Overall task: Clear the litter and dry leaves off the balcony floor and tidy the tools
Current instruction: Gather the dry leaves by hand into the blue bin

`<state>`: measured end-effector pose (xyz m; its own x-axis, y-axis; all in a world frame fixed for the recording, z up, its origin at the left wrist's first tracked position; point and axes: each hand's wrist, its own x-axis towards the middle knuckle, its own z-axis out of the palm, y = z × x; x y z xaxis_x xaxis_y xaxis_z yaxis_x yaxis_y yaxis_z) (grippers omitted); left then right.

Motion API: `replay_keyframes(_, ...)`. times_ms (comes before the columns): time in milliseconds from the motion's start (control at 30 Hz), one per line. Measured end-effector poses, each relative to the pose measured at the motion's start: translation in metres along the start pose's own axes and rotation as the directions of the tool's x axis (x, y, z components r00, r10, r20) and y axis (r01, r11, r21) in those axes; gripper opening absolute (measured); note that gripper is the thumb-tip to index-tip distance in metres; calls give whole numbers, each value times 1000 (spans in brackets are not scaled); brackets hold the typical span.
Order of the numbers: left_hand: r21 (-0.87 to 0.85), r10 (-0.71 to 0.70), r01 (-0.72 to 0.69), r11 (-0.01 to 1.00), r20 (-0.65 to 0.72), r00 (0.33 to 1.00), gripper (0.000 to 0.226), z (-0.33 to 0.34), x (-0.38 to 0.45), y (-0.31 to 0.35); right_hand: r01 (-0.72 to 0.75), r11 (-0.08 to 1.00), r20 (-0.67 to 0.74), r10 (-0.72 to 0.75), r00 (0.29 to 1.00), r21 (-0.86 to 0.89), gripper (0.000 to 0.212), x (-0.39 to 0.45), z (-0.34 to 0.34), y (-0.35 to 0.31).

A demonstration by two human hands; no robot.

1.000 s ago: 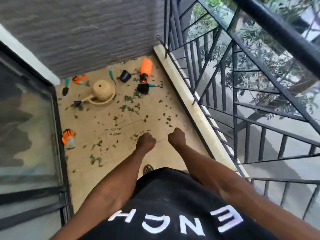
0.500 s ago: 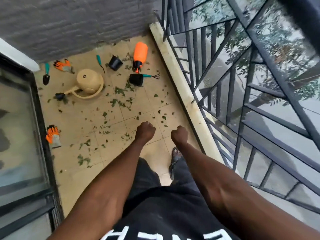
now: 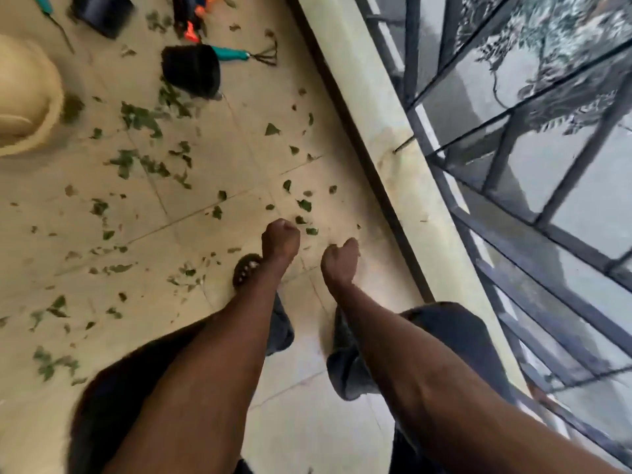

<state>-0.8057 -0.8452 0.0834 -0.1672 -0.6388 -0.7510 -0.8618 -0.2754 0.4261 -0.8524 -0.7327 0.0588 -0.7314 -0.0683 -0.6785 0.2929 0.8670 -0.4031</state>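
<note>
A: While both arms reach forward over the balcony floor [image 3: 307,371], what are the hands doing?

B: The left hand [image 3: 280,239] and the right hand [image 3: 340,260] are each curled into a fist and hold nothing. They sit side by side, close but not touching, above the tiles.

A: And the leaves?

B: Green leaf scraps [image 3: 136,165] are scattered across the floor, mostly to the left of the hands and farther away. A few small ones [image 3: 304,205] lie just beyond the left fist, near the pale kerb [image 3: 393,148] that runs along the right side under the dark railing [image 3: 513,165].

A: Where are the tools?

B: At the far end, well apart from both hands. A small black pot [image 3: 191,70] lies on its side, with a teal-handled hand rake [image 3: 246,56] just to its right. A second black pot [image 3: 102,13] sits farther left, beside a thin teal-handled tool [image 3: 54,18]. Part of an orange and black sprayer [image 3: 191,18] shows at the top edge. A tan watering can [image 3: 27,97] is cut off at the far left.

A: Anything near the person?

B: A sandalled foot [image 3: 246,271] shows just left of the left forearm, planted on the tiles among the scraps.
</note>
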Motion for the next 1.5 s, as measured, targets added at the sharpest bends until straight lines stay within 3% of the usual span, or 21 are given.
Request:
replay_keyframes(100, -71, 21, -23, 997, -32, 999, 20, 47, 58, -17, -109, 994, -86, 110, 990, 20, 67, 61, 44, 41)
replay_keyframes(233, -114, 117, -129, 985, -104, 988, 20, 92, 123, -33, -339, 930, -269, 367, 891, 145, 78, 122, 86, 78)
replay_keyframes(300, -117, 166, -184, 976, -147, 975, 20, 105, 150, -33, -349, 910, -284, 404, 869, 225, 82, 146, 107, 75)
replay_keyframes(433, -134, 238, -276, 952, -246, 940, 20, 107, 184, -21, -183, 975, -303, 212, 929, 122, 82, 178, 128, 47)
replay_keyframes(533, -154, 241, -299, 942, -312, 919, 23, 100, 204, -13, 66, 997, -238, -71, 969, -29, 76, 195, 136, 21)
replay_keyframes(567, -173, 238, -308, 936, -335, 912, 23, 96, 209, -11, 212, 975, -165, -220, 961, -65, 75, 199, 139, 10)
replay_keyframes(633, -216, 230, -323, 921, -369, 901, 24, 89, 217, -11, 482, 873, 26, -482, 876, -68, 72, 203, 144, -12)
replay_keyframes(700, -260, 195, -317, 912, -404, 894, 24, 83, 222, -16, 583, 811, 73, -580, 811, -37, 70, 199, 147, -22)
replay_keyframes(767, -340, 139, -301, 891, -427, 894, 25, 78, 225, -23, 484, 874, -58, -486, 872, -47, 71, 188, 148, -8)
replay_keyframes(867, -425, 57, -256, 868, -426, 903, 24, 73, 231, -36, 96, 995, -229, -99, 968, -24, 75, 159, 159, 48)
replay_keyframes(967, -511, -30, -210, 833, -422, 906, 20, 70, 241, -48, -110, 992, -215, 121, 969, 64, 80, 125, 179, 82)
replay_keyframes(1067, -577, -93, -199, 792, -437, 894, 21, 63, 245, -59, -127, 992, -110, 127, 986, 9, 86, 107, 195, 64)
replay_keyframes(1167, -655, -150, -204, 727, -442, 884, 25, 49, 237, -64, -41, 999, -80, 42, 996, 10, 84, 116, 205, 22)
replay_keyframes(1267, -716, -195, -202, 668, -431, 881, 23, 35, 231, -71, 170, 985, -61, -170, 984, -3, 79, 144, 213, -27)
replay_keyframes(1333, -739, -207, -196, 645, -416, 885, 20, 29, 232, -77, 415, 909, 9, -415, 910, -26, 76, 164, 213, -55)
replay_keyframes(1400, -740, -213, -181, 648, -405, 889, 18, 26, 235, -83, 626, 780, 49, -625, 779, -11, 73, 183, 203, -74)
replay_keyframes(1433, -740, -212, -173, 650, -395, 894, 17, 26, 236, -84, 673, 739, 25, -673, 739, -16, 71, 193, 194, -81)
replay_keyframes(1500, -750, -190, -162, 642, -360, 913, 17, 27, 239, -82, 652, 758, -69, -652, 755, -32, 71, 215, 178, -89)
